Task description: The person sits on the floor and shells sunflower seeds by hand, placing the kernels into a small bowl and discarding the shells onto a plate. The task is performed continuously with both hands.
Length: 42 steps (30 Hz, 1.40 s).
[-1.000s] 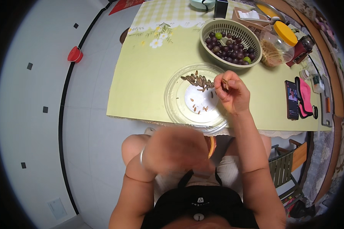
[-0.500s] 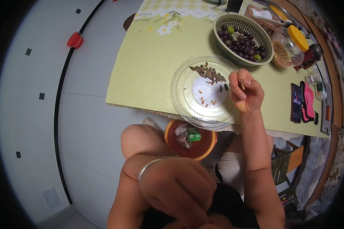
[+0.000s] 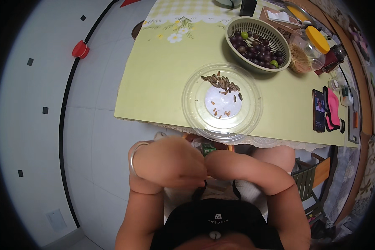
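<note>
My left hand (image 3: 171,162), with a silver bangle at the wrist, is raised over my lap and slightly blurred. Its fingers are curled in; whatever they hold is hidden. My right hand (image 3: 212,163) meets it from the right, with only the wrist end visible and the fingers covered by the left hand. Just beyond both hands, a clear round plastic lid (image 3: 191,118) lies at the table's near edge. On it is a heap of dark striped seeds (image 3: 223,83), apparently sunflower seeds, with several small brown bits (image 3: 215,111) scattered nearer to me.
A colander (image 3: 284,45) of dark grapes stands behind the lid. To its right are a yellow-capped jar (image 3: 318,39), a phone (image 3: 318,110) and a pink pouch (image 3: 331,108). Below the table edge, a bin (image 3: 229,148) is partly hidden by my hands. A red bucket (image 3: 80,50) sits far left.
My right hand has come down from beside the lid, where it pinched a small seed, to my left hand. My left hand has moved forward and left, away from my chest.
</note>
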Available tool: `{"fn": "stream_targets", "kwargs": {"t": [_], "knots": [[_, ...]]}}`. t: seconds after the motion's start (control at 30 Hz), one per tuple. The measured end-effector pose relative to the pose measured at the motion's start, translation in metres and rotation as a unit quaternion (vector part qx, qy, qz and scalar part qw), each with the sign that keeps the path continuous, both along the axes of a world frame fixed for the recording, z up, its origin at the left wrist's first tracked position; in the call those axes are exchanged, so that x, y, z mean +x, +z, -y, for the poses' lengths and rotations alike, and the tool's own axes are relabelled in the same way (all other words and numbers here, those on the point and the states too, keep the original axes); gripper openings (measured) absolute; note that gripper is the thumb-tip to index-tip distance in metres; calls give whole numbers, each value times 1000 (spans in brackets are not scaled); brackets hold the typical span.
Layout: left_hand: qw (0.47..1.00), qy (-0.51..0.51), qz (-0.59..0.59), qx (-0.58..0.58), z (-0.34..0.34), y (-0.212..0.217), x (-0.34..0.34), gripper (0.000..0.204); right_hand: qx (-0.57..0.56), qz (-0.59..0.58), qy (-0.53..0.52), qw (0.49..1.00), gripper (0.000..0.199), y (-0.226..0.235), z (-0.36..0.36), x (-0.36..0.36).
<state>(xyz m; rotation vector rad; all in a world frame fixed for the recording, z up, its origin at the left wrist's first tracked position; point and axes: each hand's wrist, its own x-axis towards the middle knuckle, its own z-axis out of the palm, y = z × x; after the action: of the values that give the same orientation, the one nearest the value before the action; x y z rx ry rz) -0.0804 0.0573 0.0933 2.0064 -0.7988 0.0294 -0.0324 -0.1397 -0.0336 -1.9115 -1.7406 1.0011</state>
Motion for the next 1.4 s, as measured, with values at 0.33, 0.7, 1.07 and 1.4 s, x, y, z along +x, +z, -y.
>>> {"fn": "stream_targets", "kwargs": {"t": [0.33,0.7,1.07,1.4], "knots": [[969,217,-31,113,7,-55,71,22,-103,-118,-29,987,15,73,-2,37],[952,184,-13,245,35,-97,86,22,108,182,-540,815,12,25,31,119],[956,264,77,106,43,-86,90,27,151,198,-500,829,9,21,14,111],[920,362,148,-13,46,-94,91,18,302,-166,-557,755,7,21,-2,91]]}}
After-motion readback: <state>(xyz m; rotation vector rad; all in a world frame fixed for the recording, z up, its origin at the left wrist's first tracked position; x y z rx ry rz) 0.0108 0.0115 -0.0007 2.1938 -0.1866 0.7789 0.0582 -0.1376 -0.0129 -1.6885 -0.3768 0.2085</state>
